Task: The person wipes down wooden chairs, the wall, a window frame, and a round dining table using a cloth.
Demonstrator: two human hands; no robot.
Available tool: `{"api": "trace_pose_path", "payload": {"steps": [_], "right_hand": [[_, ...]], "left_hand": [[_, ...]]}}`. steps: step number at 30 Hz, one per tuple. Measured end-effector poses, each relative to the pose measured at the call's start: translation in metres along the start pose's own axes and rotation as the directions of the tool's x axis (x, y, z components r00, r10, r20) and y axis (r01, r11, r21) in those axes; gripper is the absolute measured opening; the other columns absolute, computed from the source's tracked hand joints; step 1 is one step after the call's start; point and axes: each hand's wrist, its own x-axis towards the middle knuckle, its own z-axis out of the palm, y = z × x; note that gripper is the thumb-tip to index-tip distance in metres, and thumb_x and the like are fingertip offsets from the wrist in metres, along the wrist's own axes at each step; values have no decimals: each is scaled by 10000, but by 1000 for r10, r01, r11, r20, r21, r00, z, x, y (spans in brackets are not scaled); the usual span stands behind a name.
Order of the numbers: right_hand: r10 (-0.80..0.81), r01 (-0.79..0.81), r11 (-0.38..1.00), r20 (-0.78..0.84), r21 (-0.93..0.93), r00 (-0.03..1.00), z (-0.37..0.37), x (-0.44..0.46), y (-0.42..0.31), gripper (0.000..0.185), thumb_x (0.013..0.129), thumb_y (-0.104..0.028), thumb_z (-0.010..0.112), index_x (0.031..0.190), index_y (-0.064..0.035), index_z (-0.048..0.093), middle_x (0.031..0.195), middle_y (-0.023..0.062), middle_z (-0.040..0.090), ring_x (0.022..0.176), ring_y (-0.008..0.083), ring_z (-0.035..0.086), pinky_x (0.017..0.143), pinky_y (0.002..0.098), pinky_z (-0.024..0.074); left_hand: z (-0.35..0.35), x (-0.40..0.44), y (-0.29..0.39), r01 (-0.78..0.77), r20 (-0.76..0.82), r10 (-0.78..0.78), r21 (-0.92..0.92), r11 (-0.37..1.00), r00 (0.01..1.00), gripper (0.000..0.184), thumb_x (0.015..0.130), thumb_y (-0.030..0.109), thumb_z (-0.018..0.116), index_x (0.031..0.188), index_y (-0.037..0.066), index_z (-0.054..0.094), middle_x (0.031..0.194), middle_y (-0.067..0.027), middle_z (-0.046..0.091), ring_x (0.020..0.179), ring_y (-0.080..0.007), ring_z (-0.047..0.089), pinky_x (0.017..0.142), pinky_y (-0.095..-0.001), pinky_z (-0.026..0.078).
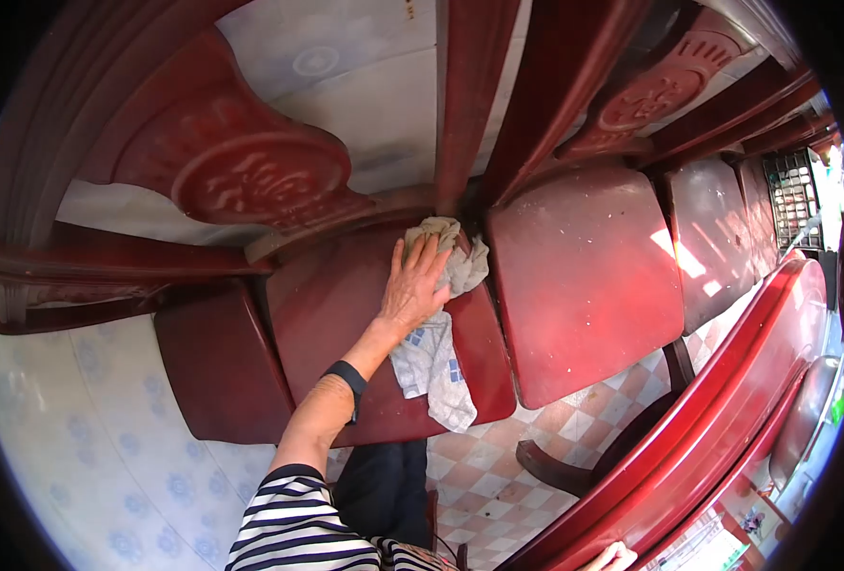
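My left hand (418, 283), with a dark band on its wrist, presses a crumpled pale cloth (467, 270) against the rear of a red chair seat (331, 305), near the backrest. Its fingers lie over the bunched fabric. A looser part of the cloth, white with blue squares, trails below the hand toward the seat's front edge. At the bottom of the view, my right hand (612, 557) shows only in part, its fingers curled at the edge of the red table (669, 447).
More red chairs stand in a row, with a dusty seat (584, 285) close on the right. Carved backrests (260, 176) rise along the wall side. A black crate (793, 195) sits at far right. Checkered floor tiles (479, 476) show between chairs and table.
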Motion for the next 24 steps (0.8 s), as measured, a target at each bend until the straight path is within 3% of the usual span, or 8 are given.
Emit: {"api": "trace_pose_path", "payload": {"steps": [2,6,8,9,11,15,17,24], "right_hand": [[-27,27,999,-9,-40,1000,1,0,0,192,890,-107,529,760,25,479,796,116,467,771,225,455,724,331,405],[-52,50,997,-47,-53,998,3,1,0,168,883,-86,532,765,23,485,786,125,481,763,234,471,709,333,412],[-66,62,996,-57,-67,996,3,4,-2,157,878,-78,535,766,24,492,782,131,485,760,241,476,702,334,416],[-84,81,994,-44,-79,995,2,3,2,157,876,-75,537,765,26,492,779,134,483,757,243,475,702,335,417],[-66,65,995,-23,-69,998,1,2,-4,159,878,-74,532,763,29,494,769,138,476,738,249,468,689,336,414],[-53,51,996,-24,-68,998,2,4,-6,159,880,-75,529,766,29,494,769,138,476,736,248,466,686,335,413],[-51,50,997,-22,-64,998,2,4,-4,159,881,-75,528,767,30,494,768,138,475,736,247,465,684,335,412],[-72,72,995,-3,-74,997,-1,5,-2,159,884,-78,523,771,30,494,767,138,474,733,245,462,678,334,409]], "left_hand": [[-2,6,-19,-34,15,33,25,999,999,621,757,226,629,1304,42,400,1364,-198,352,1295,-360,287,1084,-495,191],[-1,25,-41,77,-147,-75,11,997,986,565,743,245,615,1231,3,464,1287,-203,422,1232,-351,356,1059,-450,263],[-12,40,-42,190,-45,-192,-53,980,980,523,773,277,592,1198,-7,485,1218,-211,492,1173,-370,423,1006,-438,315],[-19,45,-44,187,-55,-190,-49,981,980,523,773,277,592,1198,-7,485,1218,-211,492,1173,-370,423,1006,-438,315],[-33,48,-48,139,105,-129,-97,985,986,500,783,298,569,1166,-18,507,1147,-203,545,1093,-372,487,958,-431,353],[-27,30,-69,80,-32,-82,-50,995,996,474,765,278,566,1142,-6,522,1103,-183,582,1045,-342,529,924,-406,394],[-42,14,-82,238,22,-239,51,970,971,481,767,288,555,1148,-3,519,1120,-187,575,1056,-348,519,926,-406,396],[-74,-62,-148,455,-48,-456,213,865,889,507,787,289,534,1194,-10,487,1176,-207,536,1089,-369,490,953,-433,380]]}}
